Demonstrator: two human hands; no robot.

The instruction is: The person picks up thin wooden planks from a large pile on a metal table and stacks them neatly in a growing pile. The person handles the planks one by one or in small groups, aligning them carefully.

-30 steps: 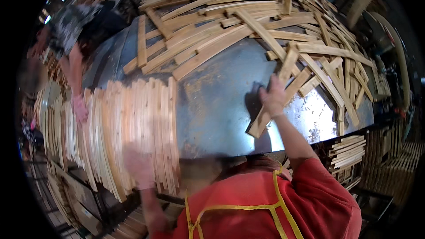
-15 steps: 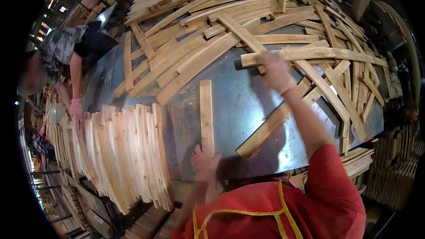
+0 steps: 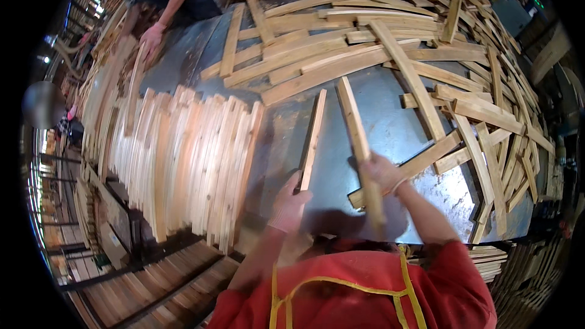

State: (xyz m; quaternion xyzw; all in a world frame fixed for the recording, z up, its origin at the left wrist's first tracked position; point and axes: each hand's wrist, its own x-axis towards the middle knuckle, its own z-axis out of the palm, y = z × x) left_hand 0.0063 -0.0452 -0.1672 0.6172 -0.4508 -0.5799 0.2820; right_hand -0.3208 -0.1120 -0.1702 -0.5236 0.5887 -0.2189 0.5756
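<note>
on the metal table [image 3: 390, 128], left hand [image 3: 291, 202] and right hand [image 3: 379, 173] (apart) each grip one wood strip [image 3: 312, 140], [image 3: 358, 137].

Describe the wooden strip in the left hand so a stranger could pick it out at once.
On the grey metal table, between the neat row of strips on the left and the loose heap at the far side, two strips are held up. It is the thinner one, gripped at its near end by the left hand.
</note>
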